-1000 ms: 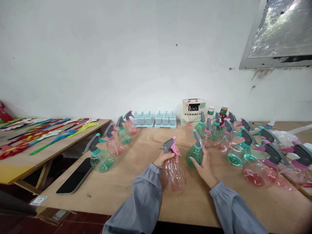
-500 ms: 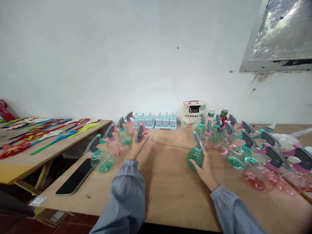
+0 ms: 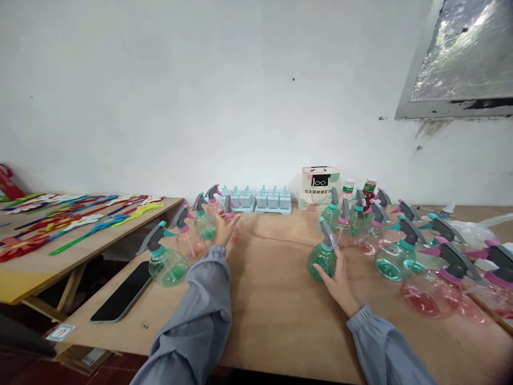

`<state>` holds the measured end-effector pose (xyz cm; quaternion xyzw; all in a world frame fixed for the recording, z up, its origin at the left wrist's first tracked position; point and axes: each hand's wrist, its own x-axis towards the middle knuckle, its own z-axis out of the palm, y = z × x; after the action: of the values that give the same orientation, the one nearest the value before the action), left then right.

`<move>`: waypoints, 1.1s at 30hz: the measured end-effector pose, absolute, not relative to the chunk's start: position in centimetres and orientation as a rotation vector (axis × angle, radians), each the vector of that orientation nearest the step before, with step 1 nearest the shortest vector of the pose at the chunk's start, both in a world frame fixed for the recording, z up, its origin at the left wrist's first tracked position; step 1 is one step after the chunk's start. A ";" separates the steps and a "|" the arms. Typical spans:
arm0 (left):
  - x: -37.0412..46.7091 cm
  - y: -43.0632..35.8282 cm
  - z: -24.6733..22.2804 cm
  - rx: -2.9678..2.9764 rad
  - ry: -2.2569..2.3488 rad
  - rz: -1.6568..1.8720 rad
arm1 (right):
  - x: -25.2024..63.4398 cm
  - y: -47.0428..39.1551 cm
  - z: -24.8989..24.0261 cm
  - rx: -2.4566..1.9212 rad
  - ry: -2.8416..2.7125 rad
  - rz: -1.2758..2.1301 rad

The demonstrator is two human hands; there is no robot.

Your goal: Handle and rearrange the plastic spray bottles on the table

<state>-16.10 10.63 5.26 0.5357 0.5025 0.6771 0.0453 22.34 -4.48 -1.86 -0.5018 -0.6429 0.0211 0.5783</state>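
Note:
My left hand (image 3: 225, 227) is closed round a pink spray bottle (image 3: 237, 232), whose grey head rises above my fingers; the hand hides much of its body. Just left of it stand a green spray bottle (image 3: 206, 224) and another pink spray bottle (image 3: 189, 241). Nearer to me on that side is a larger-looking green spray bottle (image 3: 167, 266). On the right, my right hand (image 3: 339, 278) grips a green spray bottle (image 3: 321, 259) by its round body, thumb in front. That bottle is upright, its grey trigger pointing toward me.
Several pink and green spray bottles (image 3: 395, 260) crowd the table's right side. A phone (image 3: 122, 293) lies at the left edge. Blue ice-pop moulds (image 3: 273, 201), a paper bag (image 3: 319, 190) and lidded bottles stand by the wall. Colourful felt-like flower shapes (image 3: 80, 219) cover the left table.
My left hand has moved away from me and slightly left with the pink spray bottle, toward the left group. My right hand and its green spray bottle are almost unmoved.

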 end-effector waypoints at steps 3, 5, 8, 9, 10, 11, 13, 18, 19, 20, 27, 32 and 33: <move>-15.8 8.6 3.7 1.613 1.803 1.965 | 22.3 -4.5 -1.8 -1.172 -1.494 0.048; -15.3 7.3 2.8 1.629 2.019 1.779 | 22.3 -4.4 -1.8 -1.175 -1.486 0.038; -14.4 6.5 1.9 1.579 2.196 1.537 | 22.3 -4.4 -1.9 -1.179 -1.486 0.034; -14.1 6.6 1.7 1.557 2.211 1.501 | 22.3 -4.4 -1.9 -1.182 -1.485 0.037; -14.0 6.9 1.6 1.544 2.197 1.490 | 22.3 -4.4 -1.9 -1.185 -1.484 0.042; -13.9 7.2 1.5 1.546 2.158 1.500 | 22.4 -4.4 -1.9 -1.189 -1.484 0.049; -14.2 8.0 1.4 1.583 2.029 1.547 | 22.4 -4.5 -2.0 -1.195 -1.487 0.059; -15.0 9.1 1.0 1.644 1.906 1.582 | 22.4 -4.3 -2.1 -1.177 -1.485 0.033; -14.9 9.2 1.0 1.631 1.956 1.603 | 22.4 -4.3 -2.2 -1.171 -1.490 0.033; -14.7 9.2 1.0 1.614 2.030 1.617 | 22.4 -4.3 -2.2 -1.167 -1.495 0.036; -13.6 10.1 2.2 1.522 2.381 1.515 | 22.1 -4.6 -2.1 -1.173 -1.491 0.062; -14.1 11.6 3.7 1.477 2.424 1.416 | 21.3 -5.0 -2.0 -1.141 -1.518 0.111; -14.0 11.9 4.0 1.466 2.421 1.403 | 21.2 -5.1 -2.0 -1.137 -1.525 0.122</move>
<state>-14.05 11.87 4.01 0.4640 0.7664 0.4442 -0.0089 21.20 -5.08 -2.01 -0.4863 -0.6521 0.0521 0.5793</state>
